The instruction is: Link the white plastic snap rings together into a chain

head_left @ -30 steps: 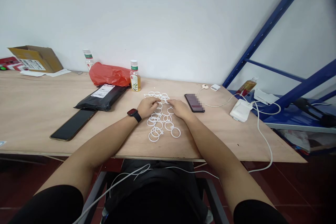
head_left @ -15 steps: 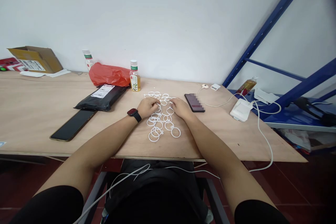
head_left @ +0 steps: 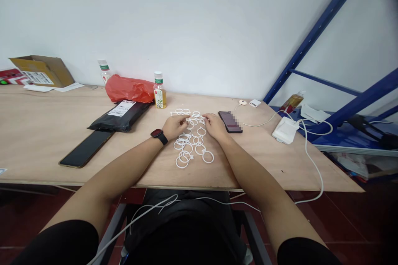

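Note:
Several white plastic rings with small clips (head_left: pixel 208 157) lie loosely overlapping on the wooden table. On their left side is my left hand (head_left: pixel 175 127), wearing a black smartwatch (head_left: pixel 159 135). Its index finger and thumb are slightly apart, the fingertips touching or just beside the upper rings (head_left: pixel 192 122). My right hand (head_left: pixel 215 126) rests at the right of the same rings, fingers stretched toward them and the tips beside a small clip. Neither hand visibly lifts a ring. Contact under the fingertips is too small to make out.
A phone (head_left: pixel 230 122) lies right of my right hand. Leftward are another phone (head_left: pixel 85 149), a black parcel (head_left: pixel 121 118), a red plastic bag (head_left: pixel 130 89) and a drink bottle (head_left: pixel 160 91). A white charger (head_left: pixel 285 130) with cables sits near a blue metal frame (head_left: pixel 314 25).
The fingers of both hands have loosened and spread a little. The upper rings between the hands have shifted slightly; the lower rings and both forearms stay in place.

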The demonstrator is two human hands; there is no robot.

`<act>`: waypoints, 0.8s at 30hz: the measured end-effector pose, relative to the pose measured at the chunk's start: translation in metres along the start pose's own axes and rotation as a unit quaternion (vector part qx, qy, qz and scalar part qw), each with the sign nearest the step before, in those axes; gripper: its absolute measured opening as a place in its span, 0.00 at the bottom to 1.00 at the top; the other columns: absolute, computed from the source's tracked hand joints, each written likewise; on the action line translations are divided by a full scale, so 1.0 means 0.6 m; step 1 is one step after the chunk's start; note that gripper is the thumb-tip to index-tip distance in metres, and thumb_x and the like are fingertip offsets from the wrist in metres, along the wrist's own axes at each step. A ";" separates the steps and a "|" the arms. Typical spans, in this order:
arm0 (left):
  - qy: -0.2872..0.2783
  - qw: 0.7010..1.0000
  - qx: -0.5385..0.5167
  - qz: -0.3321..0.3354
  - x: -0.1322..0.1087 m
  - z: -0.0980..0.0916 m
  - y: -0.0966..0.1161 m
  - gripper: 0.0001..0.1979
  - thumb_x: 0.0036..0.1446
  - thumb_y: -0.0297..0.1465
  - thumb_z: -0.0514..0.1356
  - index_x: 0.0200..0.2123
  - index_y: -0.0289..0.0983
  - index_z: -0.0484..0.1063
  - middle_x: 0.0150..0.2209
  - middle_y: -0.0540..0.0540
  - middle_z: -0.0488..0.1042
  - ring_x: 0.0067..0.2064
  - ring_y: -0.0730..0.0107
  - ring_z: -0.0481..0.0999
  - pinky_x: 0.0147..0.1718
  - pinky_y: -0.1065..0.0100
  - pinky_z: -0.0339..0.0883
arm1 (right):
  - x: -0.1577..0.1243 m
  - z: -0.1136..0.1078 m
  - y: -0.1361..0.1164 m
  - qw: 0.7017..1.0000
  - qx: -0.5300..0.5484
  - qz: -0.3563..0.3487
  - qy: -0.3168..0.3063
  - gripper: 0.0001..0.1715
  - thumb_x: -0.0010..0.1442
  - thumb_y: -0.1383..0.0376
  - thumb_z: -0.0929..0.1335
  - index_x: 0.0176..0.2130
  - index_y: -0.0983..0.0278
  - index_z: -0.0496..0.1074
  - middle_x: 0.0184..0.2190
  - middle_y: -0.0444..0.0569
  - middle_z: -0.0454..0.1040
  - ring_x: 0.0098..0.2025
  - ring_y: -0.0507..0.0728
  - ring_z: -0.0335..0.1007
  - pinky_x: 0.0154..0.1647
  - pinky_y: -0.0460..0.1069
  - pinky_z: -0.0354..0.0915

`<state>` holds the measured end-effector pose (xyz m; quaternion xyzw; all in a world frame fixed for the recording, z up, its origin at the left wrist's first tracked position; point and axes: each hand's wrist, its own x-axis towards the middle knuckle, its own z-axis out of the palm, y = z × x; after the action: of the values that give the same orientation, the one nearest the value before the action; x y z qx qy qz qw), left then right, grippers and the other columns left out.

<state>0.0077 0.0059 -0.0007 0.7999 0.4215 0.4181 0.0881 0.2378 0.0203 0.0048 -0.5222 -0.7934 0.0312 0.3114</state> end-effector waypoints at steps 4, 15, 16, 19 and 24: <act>0.015 1.000 -0.017 -0.017 0.000 0.003 -0.006 0.14 0.56 0.29 0.58 0.44 0.36 0.78 0.32 0.47 0.80 0.33 0.69 0.77 0.38 0.67 0.70 | 0.000 0.001 0.001 1.000 0.005 -0.002 0.002 0.17 0.65 0.69 0.61 0.48 0.63 0.75 0.48 0.52 0.77 0.51 0.59 0.71 0.55 0.54 0.65; 0.004 1.000 -0.017 -0.009 0.000 -0.003 0.002 0.11 0.54 0.29 0.59 0.37 0.36 0.80 0.30 0.48 0.80 0.30 0.70 0.75 0.34 0.68 0.68 | 0.000 0.003 0.002 1.000 0.015 0.000 0.001 0.16 0.64 0.69 0.62 0.48 0.63 0.75 0.47 0.52 0.77 0.49 0.59 0.72 0.53 0.54 0.66; 0.002 1.000 -0.018 -0.010 0.000 -0.004 0.003 0.10 0.54 0.29 0.59 0.36 0.36 0.80 0.30 0.48 0.80 0.31 0.70 0.75 0.34 0.68 0.68 | 0.000 0.002 0.002 1.000 0.015 0.000 0.000 0.16 0.64 0.69 0.62 0.48 0.63 0.75 0.47 0.52 0.77 0.48 0.59 0.72 0.53 0.54 0.66; 0.002 1.000 -0.020 -0.012 0.000 -0.004 0.005 0.10 0.55 0.29 0.59 0.36 0.36 0.80 0.31 0.48 0.80 0.31 0.70 0.76 0.35 0.69 0.68 | 0.000 0.002 0.002 1.000 0.016 -0.005 -0.003 0.17 0.64 0.69 0.62 0.48 0.63 0.75 0.47 0.52 0.78 0.48 0.59 0.72 0.53 0.54 0.66; 0.000 1.000 -0.026 -0.012 0.000 -0.005 0.006 0.10 0.55 0.29 0.59 0.36 0.37 0.80 0.31 0.48 0.80 0.31 0.70 0.76 0.34 0.69 0.68 | 0.000 0.003 0.004 1.000 0.018 -0.005 -0.002 0.16 0.64 0.69 0.62 0.47 0.62 0.75 0.47 0.51 0.78 0.48 0.59 0.72 0.54 0.54 0.66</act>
<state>0.0076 0.0031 0.0028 0.7921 0.4201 0.4278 0.1139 0.2385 0.0218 0.0025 -0.5129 -0.7955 0.0447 0.3195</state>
